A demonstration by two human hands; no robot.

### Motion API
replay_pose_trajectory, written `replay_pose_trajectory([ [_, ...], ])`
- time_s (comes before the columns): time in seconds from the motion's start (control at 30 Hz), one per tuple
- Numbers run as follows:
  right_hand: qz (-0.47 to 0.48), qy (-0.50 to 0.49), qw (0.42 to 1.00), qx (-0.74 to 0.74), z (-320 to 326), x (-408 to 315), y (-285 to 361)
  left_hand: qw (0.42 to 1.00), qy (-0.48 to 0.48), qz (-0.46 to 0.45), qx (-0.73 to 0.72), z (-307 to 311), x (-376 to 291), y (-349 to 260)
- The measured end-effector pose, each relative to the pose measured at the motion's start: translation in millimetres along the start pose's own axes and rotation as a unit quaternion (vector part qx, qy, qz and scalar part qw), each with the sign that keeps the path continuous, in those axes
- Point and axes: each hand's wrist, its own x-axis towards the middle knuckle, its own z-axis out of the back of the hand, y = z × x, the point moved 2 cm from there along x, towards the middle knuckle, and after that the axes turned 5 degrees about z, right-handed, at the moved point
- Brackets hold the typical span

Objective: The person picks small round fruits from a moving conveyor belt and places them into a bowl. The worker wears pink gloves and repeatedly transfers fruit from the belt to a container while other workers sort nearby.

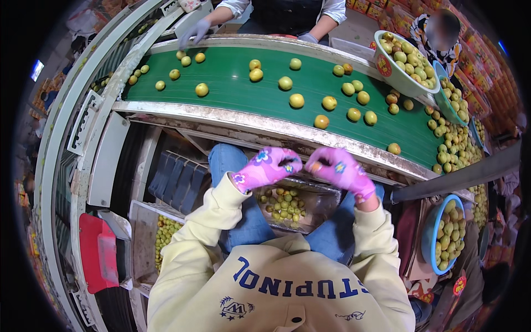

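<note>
Both my hands wear pink flowered gloves and are raised over my lap, close to the near rail of a green conveyor belt [232, 70]. My left hand [269, 166] has its fingers curled round towards the thumb, and no fruit shows in it. Facing it, a small gap apart, my right hand [341, 169] is curled too; whether it holds anything is hidden. Green-yellow jujube-like fruits [296, 101] lie scattered on the belt, some with brown patches. Below my hands, between my knees, more such fruits [286, 205] lie in a plastic-lined container [321, 201].
Across the belt, a person's gloved hand [195, 33] reaches towards fruit. A full pale basin [383, 66] stands on the far rail. Fruits are heaped at the belt's right end, near a grey metal bar [456, 174]. A blue basin [427, 245] stands at right, a white crate [143, 236] at left.
</note>
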Motion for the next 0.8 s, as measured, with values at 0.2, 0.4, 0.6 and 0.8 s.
replay_pose_trajectory([
  [0.2,-0.063,-0.147,0.981,-0.109,77.3,70.5,-16.6,0.979,-0.186,-0.024,0.073,36.1,26.4,-12.7],
  [0.4,-0.024,-0.128,0.967,-0.218,86.7,144.6,-33.0,0.933,-0.311,-0.055,0.172,54.4,46.4,-0.4],
  [0.6,-0.062,-0.146,0.946,-0.281,78.1,193.4,-43.8,0.905,-0.368,-0.038,0.211,77.4,55.9,24.7],
  [0.8,-0.141,-0.135,0.921,-0.337,85.8,210.0,-58.4,0.905,-0.352,-0.002,0.239,79.1,57.6,24.5],
])
